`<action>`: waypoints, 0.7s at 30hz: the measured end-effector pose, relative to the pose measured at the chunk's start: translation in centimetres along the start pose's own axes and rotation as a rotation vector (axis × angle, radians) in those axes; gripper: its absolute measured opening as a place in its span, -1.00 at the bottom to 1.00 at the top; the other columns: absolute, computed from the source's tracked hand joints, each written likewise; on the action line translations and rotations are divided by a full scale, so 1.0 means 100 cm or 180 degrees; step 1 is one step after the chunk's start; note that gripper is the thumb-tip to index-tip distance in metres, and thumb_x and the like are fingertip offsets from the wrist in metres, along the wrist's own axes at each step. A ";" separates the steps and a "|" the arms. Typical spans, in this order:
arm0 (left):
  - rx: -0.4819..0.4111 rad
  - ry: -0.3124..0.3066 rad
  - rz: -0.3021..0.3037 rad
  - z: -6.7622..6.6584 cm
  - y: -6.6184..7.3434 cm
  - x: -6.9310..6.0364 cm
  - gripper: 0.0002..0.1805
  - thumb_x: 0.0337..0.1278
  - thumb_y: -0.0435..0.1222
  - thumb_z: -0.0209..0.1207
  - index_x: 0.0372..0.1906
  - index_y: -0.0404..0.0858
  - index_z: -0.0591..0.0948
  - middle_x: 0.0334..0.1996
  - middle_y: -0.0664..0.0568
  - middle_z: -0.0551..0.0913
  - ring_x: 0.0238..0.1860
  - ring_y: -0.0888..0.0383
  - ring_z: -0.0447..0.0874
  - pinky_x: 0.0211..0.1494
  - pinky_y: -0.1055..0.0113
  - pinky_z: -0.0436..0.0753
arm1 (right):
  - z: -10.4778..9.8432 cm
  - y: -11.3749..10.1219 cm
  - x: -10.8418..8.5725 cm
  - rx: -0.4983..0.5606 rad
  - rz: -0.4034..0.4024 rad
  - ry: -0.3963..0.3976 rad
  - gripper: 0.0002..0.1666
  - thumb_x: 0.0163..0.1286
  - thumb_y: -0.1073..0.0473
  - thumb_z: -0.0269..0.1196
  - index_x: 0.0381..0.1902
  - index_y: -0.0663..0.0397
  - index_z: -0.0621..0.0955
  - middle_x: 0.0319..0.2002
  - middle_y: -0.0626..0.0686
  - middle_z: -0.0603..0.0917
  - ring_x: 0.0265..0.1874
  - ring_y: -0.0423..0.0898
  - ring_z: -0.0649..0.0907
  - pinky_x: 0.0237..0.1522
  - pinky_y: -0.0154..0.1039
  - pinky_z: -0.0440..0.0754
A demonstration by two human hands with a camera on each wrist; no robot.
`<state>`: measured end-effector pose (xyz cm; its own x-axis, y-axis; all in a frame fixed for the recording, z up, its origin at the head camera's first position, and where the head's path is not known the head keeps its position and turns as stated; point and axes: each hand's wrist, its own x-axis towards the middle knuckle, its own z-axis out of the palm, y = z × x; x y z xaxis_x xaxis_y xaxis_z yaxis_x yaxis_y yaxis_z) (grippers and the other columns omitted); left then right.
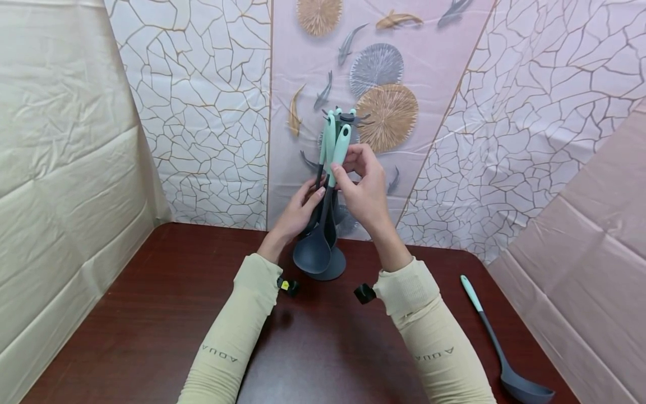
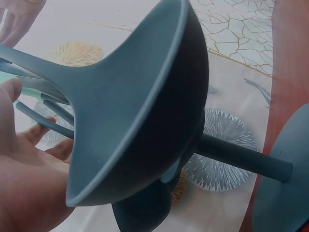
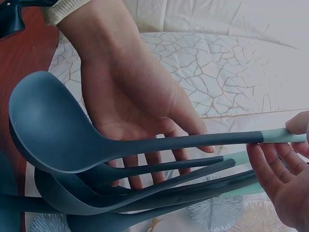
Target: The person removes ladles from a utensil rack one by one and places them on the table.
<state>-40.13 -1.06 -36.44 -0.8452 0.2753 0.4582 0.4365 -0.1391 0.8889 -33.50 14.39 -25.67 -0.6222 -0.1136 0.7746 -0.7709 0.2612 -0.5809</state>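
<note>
My right hand point(image 1: 367, 182) pinches the mint handle point(image 3: 282, 135) of a dark grey ladle point(image 1: 313, 251) between thumb and fingers. The ladle hangs bowl-down in front of a utensil stand with a round base point(image 1: 335, 271), a pole point(image 2: 241, 157) and hooks at the top point(image 1: 348, 117). Several other mint-handled utensils hang there, partly hidden behind it; one has a deep bowl point(image 3: 63, 195). Beside the shafts, my left hand point(image 1: 298, 210) has its fingers loosely extended behind the bunch. Its thumb lies by the ladle's shaft point(image 3: 193, 141); contact is unclear.
Another ladle point(image 1: 497, 342) with a mint handle lies on the dark red-brown table point(image 1: 166, 314) near its right edge. Behind the stand hangs a patterned cloth backdrop point(image 1: 212, 112), with pale cloth point(image 1: 65, 168) along the left side.
</note>
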 end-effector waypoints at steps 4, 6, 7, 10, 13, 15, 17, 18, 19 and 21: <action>0.0002 0.0003 -0.0016 0.001 0.001 -0.001 -0.45 0.72 -0.07 0.00 0.62 -0.11 0.35 0.55 -0.03 0.40 0.52 0.08 0.38 0.56 0.04 0.33 | -0.002 -0.002 -0.003 0.0010 0.0017 0.0013 -0.70 0.51 0.34 0.30 0.13 0.30 0.53 -0.17 0.14 0.67 -0.28 -0.04 0.72 -0.39 -0.07 0.79; -0.0009 0.0001 -0.0025 0.001 0.002 -0.001 -0.43 0.71 -0.06 0.00 0.62 -0.11 0.34 0.55 -0.03 0.40 0.52 0.08 0.38 0.56 0.04 0.33 | -0.002 -0.003 -0.004 0.0032 0.0017 0.0019 -0.69 0.52 0.34 0.30 0.13 0.30 0.52 -0.17 0.15 0.67 -0.27 -0.04 0.71 -0.39 -0.10 0.79; -0.0015 -0.0004 -0.0025 0.001 0.003 -0.001 -0.43 0.71 -0.05 0.00 0.62 -0.12 0.34 0.55 -0.04 0.40 0.52 0.07 0.38 0.57 0.04 0.33 | -0.003 -0.004 -0.004 0.0038 0.0010 0.0023 -0.69 0.52 0.34 0.30 0.14 0.31 0.53 -0.16 0.16 0.67 -0.27 -0.04 0.71 -0.39 -0.12 0.79; -0.0037 -0.0014 -0.0010 0.002 0.003 -0.001 -0.43 0.71 -0.06 0.00 0.62 -0.15 0.34 0.55 -0.06 0.39 0.52 0.04 0.38 0.57 0.03 0.33 | -0.004 -0.005 -0.005 0.0040 -0.0014 0.0025 -0.68 0.52 0.33 0.30 0.15 0.31 0.53 -0.16 0.16 0.68 -0.27 -0.04 0.71 -0.39 -0.11 0.79; -0.0050 -0.0019 0.0023 0.001 0.002 0.000 -0.43 0.72 -0.09 0.00 0.62 -0.17 0.34 0.56 -0.09 0.38 0.52 0.00 0.38 0.57 0.01 0.32 | -0.006 -0.006 -0.007 0.0008 -0.0038 0.0013 -0.67 0.53 0.34 0.30 0.17 0.31 0.53 -0.15 0.17 0.69 -0.25 -0.03 0.71 -0.39 -0.06 0.80; -0.0042 -0.0015 0.0036 0.001 0.001 0.000 -0.44 0.72 -0.09 0.00 0.62 -0.17 0.35 0.56 -0.10 0.38 0.52 -0.01 0.37 0.57 0.01 0.31 | -0.007 -0.006 -0.007 -0.0010 -0.0036 0.0008 -0.66 0.53 0.34 0.30 0.19 0.30 0.54 -0.14 0.17 0.69 -0.25 -0.04 0.71 -0.39 -0.08 0.80; -0.0024 -0.0007 0.0041 0.001 0.001 0.000 -0.44 0.71 -0.09 0.00 0.61 -0.17 0.35 0.56 -0.10 0.39 0.53 -0.01 0.37 0.57 0.01 0.31 | -0.008 -0.006 -0.008 -0.0037 -0.0041 0.0001 -0.65 0.53 0.33 0.31 0.20 0.30 0.54 -0.15 0.17 0.69 -0.25 -0.05 0.71 -0.39 -0.09 0.80; -0.0012 0.0002 0.0036 0.001 0.001 0.000 -0.44 0.71 -0.08 0.01 0.61 -0.17 0.35 0.55 -0.09 0.39 0.53 0.00 0.37 0.58 0.01 0.31 | -0.008 -0.007 -0.008 -0.0048 -0.0043 -0.0005 -0.65 0.54 0.33 0.31 0.20 0.30 0.54 -0.14 0.17 0.69 -0.25 -0.05 0.71 -0.39 -0.09 0.80; -0.0011 0.0010 0.0036 0.001 0.001 0.000 -0.44 0.71 -0.09 0.01 0.61 -0.17 0.35 0.55 -0.09 0.39 0.53 0.00 0.37 0.58 0.02 0.30 | -0.009 -0.007 -0.008 -0.0057 -0.0045 -0.0012 -0.65 0.54 0.32 0.31 0.20 0.30 0.55 -0.14 0.17 0.70 -0.25 -0.05 0.71 -0.38 -0.09 0.80; 0.0004 0.0026 0.0028 0.001 0.001 0.000 -0.44 0.71 -0.08 0.01 0.61 -0.17 0.35 0.55 -0.09 0.40 0.53 0.02 0.37 0.59 0.03 0.30 | -0.009 -0.007 -0.008 -0.0086 -0.0046 -0.0028 -0.64 0.54 0.33 0.31 0.21 0.29 0.55 -0.14 0.17 0.70 -0.24 -0.04 0.72 -0.38 -0.10 0.80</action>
<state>-40.07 -1.02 -36.40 -0.8438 0.2664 0.4659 0.4442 -0.1403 0.8849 -32.33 15.15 -25.62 -0.6123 -0.1259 0.7805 -0.7759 0.2854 -0.5626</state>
